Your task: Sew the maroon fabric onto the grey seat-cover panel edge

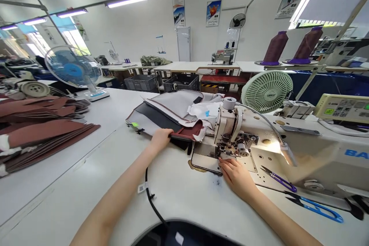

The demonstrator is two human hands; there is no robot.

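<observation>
My left hand (160, 139) is closed on the near edge of a sewn cover (163, 117), a layered piece with pale grey backing, a black strip and maroon parts. The cover lies bunched on the table to the left of the sewing machine head (229, 123). At the metal needle plate (204, 157), my right hand (236, 177) rests palm down. Its fingers stretch toward the presser foot area, with the fingertips close under the machine head. No material shows under those fingers, though the tips are partly hidden.
Purple thread snips (279, 178) and blue snips (315, 205) lie right of my right hand. Stacked maroon pieces (46, 134) sit at the left beside a blue fan (72, 69). A black cable (151, 200) runs across the near table. A green fan (267, 91) stands behind the machine.
</observation>
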